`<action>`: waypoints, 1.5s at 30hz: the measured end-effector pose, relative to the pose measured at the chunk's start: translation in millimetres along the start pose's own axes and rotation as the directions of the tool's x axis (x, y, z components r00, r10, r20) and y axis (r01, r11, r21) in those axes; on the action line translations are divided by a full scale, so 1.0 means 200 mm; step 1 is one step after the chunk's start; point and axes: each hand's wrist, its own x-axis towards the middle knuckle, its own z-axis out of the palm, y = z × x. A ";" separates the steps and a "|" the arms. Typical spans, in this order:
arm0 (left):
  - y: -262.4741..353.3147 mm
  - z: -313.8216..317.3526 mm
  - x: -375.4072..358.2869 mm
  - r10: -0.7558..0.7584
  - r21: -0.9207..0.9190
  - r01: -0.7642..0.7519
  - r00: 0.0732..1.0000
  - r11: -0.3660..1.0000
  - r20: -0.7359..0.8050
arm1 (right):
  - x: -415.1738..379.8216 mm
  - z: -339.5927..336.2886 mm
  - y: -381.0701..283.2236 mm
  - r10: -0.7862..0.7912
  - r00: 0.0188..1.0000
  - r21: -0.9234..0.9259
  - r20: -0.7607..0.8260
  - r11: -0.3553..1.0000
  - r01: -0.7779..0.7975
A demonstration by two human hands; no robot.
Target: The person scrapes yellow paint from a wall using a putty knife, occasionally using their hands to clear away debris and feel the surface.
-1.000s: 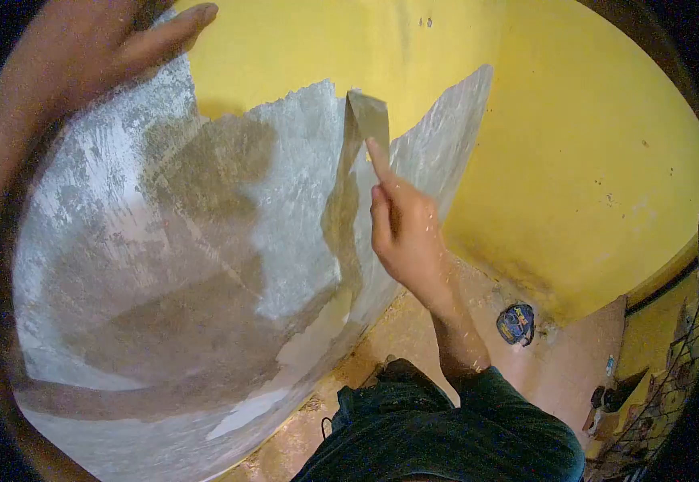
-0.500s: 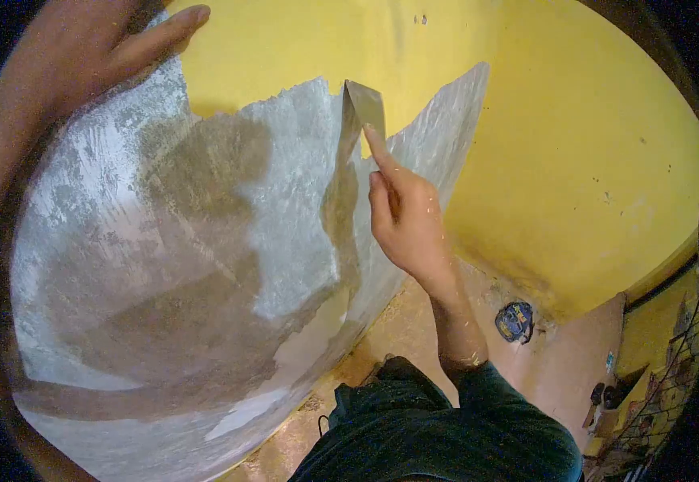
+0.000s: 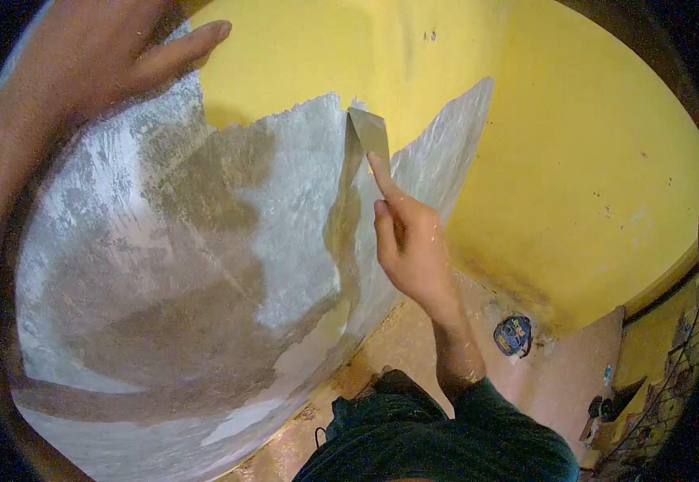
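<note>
My right hand (image 3: 417,241) is closed round the handle of a flat metal scraper (image 3: 369,132), with the forefinger stretched along its blade. The blade lies against the wall where yellow paint (image 3: 301,56) meets the bare grey surface (image 3: 293,201). The handle is hidden inside the hand. At the upper left, my left hand (image 3: 124,72) is near the wall, its thumb stretched out and pointing right; its other fingers are out of view. Nothing shows in that hand.
A second yellow wall (image 3: 582,177) stands to the right of the corner. On the floor (image 3: 405,337) lies a blue and black bag-like object (image 3: 513,335). Dark shoes (image 3: 600,406) and a metal grille (image 3: 670,386) are at the lower right.
The scraper blade sits lower on the wall, and a strip of yellow above it now shows grey. In the view, both hands have shifted slightly down and right.
</note>
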 end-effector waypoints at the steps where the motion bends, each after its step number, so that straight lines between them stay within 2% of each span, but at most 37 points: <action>1: 0.01 -0.01 0.01 -0.022 -0.003 0.022 0.999 1.000 0.030 | 0.02 -0.01 0.00 0.005 1.000 -0.004 0.010 1.000 -0.005; 5: -0.03 0.04 0.00 0.056 0.106 -0.054 0.998 0.993 -0.020 | -0.05 0.04 0.03 -0.054 0.999 -0.011 -0.007 0.999 0.053; 7: -0.01 0.00 0.01 -0.022 0.141 0.002 0.990 0.990 0.137 | -0.02 0.04 0.02 -0.021 0.999 -0.022 -0.031 1.000 0.021; 8: 0.00 0.02 0.00 -0.016 0.139 -0.004 0.990 0.990 0.138 | -0.01 0.03 0.01 -0.016 0.999 -0.019 -0.032 1.000 0.015; 10: 0.01 0.04 -0.01 0.011 0.085 -0.008 0.999 0.996 -0.043 | 0.02 0.01 -0.01 -0.022 1.000 -0.012 -0.022 1.000 0.022; 14: 0.03 0.00 0.00 -0.027 0.074 0.026 0.999 0.997 0.022 | -0.04 0.05 0.00 -0.051 0.999 0.057 -0.013 0.997 0.051; 16: 0.02 -0.01 0.00 -0.011 -0.006 0.011 1.000 1.000 0.021 | 0.05 0.02 0.02 -0.051 0.997 -0.072 -0.052 0.996 0.047; 19: 0.02 -0.02 0.01 -0.034 0.037 0.031 0.995 0.999 0.090 | 0.04 0.04 0.01 -0.074 0.996 -0.075 -0.043 0.995 0.071; 21: 0.01 -0.02 0.01 -0.021 0.012 0.020 0.997 1.000 0.074 | 0.00 0.04 0.00 -0.085 0.996 -0.072 -0.028 0.994 0.083; 24: 0.02 -0.03 0.00 -0.005 -0.006 0.006 0.997 1.000 0.071 | 0.02 0.04 -0.01 0.012 1.000 -0.062 -0.022 0.998 -0.014; 26: 0.02 -0.02 0.00 -0.010 -0.005 0.011 0.997 1.000 0.076 | 0.11 0.03 0.00 -0.013 0.999 -0.075 -0.043 0.997 0.010; 28: 0.02 0.01 -0.02 0.008 -0.034 -0.008 1.000 0.999 0.019 | -0.01 0.05 -0.02 -0.034 0.999 -0.048 -0.024 0.998 0.033; 30: 0.00 -0.01 -0.01 -0.006 -0.030 0.007 0.999 1.000 0.050 | -0.01 0.04 0.01 -0.067 0.998 -0.017 0.002 0.998 0.067; 32: 0.01 0.01 -0.01 0.016 -0.045 -0.012 0.996 0.999 0.084 | 0.07 -0.01 -0.02 0.030 0.999 -0.106 0.013 0.994 -0.029; 33: 0.00 0.05 -0.03 0.055 0.033 -0.056 0.998 0.998 0.029 | 0.05 0.00 -0.01 0.039 0.999 -0.106 0.014 0.994 -0.037; 34: -0.01 0.07 -0.04 0.092 0.114 -0.089 0.996 0.990 -0.023 | 0.04 0.02 0.01 -0.014 1.000 -0.106 0.004 0.994 0.014; 35: -0.01 0.05 -0.03 0.088 0.112 -0.084 0.996 0.990 -0.024 | 0.03 0.04 0.03 -0.071 0.997 -0.109 -0.006 0.992 0.070; 37: 0.01 -0.01 -0.01 0.016 -0.084 -0.011 0.998 0.996 0.063 | 0.00 0.03 0.03 -0.117 0.993 -0.067 -0.007 0.991 0.116; 38: 0.01 0.00 -0.01 0.016 -0.081 -0.010 0.998 0.997 0.065 | 0.03 0.01 0.02 -0.080 0.997 -0.080 0.001 0.994 0.080; 40: 0.02 0.05 -0.02 0.033 0.006 -0.033 0.998 0.999 -0.051 | 0.09 -0.04 -0.03 0.003 0.999 -0.107 0.033 0.994 0.000; 41: 0.03 0.05 -0.02 0.038 0.002 -0.038 0.998 0.999 -0.054 | 0.06 -0.02 -0.01 0.010 0.999 -0.108 0.031 0.994 -0.007; 43: 0.02 0.04 -0.02 0.025 -0.046 -0.027 0.999 0.999 -0.044 | 0.00 0.02 0.02 -0.092 0.995 -0.116 0.041 0.989 0.096; 45: 0.01 0.02 -0.02 0.020 -0.027 -0.021 1.000 0.999 -0.019 | 0.02 -0.01 0.01 -0.067 0.996 -0.123 0.054 0.990 0.073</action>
